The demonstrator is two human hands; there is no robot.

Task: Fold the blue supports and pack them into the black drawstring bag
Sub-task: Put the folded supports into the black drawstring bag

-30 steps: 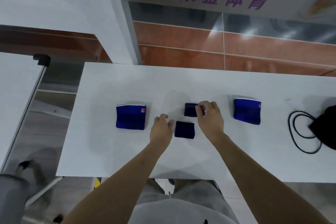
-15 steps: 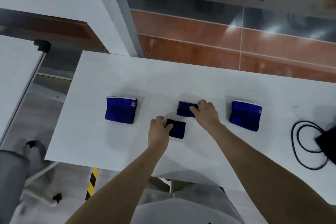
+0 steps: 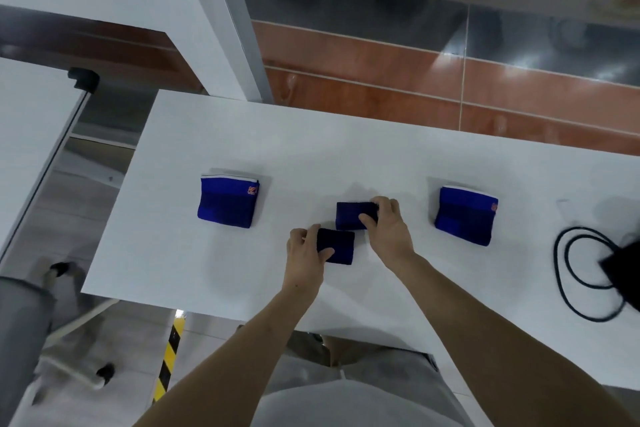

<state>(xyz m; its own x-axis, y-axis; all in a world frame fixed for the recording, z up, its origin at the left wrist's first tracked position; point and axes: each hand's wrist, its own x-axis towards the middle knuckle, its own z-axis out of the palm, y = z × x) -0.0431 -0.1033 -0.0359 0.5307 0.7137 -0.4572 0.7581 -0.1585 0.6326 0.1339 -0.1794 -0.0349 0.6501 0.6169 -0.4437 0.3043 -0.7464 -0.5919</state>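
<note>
Both bare hands rest on a white rectangular table (image 3: 214,274). Left hand (image 3: 304,255) pinches the near small dark navy folded support (image 3: 337,246) between thumb and fingers. Right hand (image 3: 389,227) grips the far small dark navy folded support (image 3: 351,215), just beside the first. Two larger bright blue folded supports with white edges lie apart, one left (image 3: 227,202), one right (image 3: 464,216). Far right, a black drawstring bag (image 3: 625,270) with looped black cord (image 3: 571,274) sits partly out of frame.

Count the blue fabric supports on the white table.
4. A bright blue folded support lies far left, another right of centre; two darker small ones sit mid-table, one under the left hand, one under the right hand.
</note>
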